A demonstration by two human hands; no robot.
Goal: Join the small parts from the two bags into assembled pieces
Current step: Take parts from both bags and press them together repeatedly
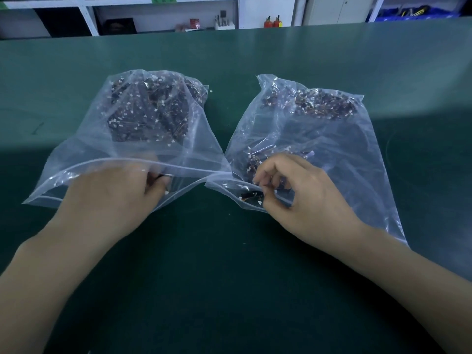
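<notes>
A dark green work table (229, 290) fills most of the view, with white shelving (86, 14) along the far wall and two small red bottles (272, 22) standing past the table's far edge.

Two clear plastic bags lie side by side on the table, their open mouths toward the near side and touching in the middle. The left bag (84, 146) holds a dark heap of small parts (148, 111) with thin wires and white connectors, piled at its far end. The right bag (357, 154) holds a similar heap (324, 106) at its far right, with a few more parts lying nearer its mouth.

The left hand (115, 198) reaches into the mouth of the left bag, fingers curled inward; something dark shows at the fingertips, but whether it is gripped cannot be told through the plastic and blur. The right hand (301, 192) sits at the mouth of the right bag, thumb and forefinger pinching a small black part (251, 195) with a white connector, the other fingers loosely curled above it.
</notes>
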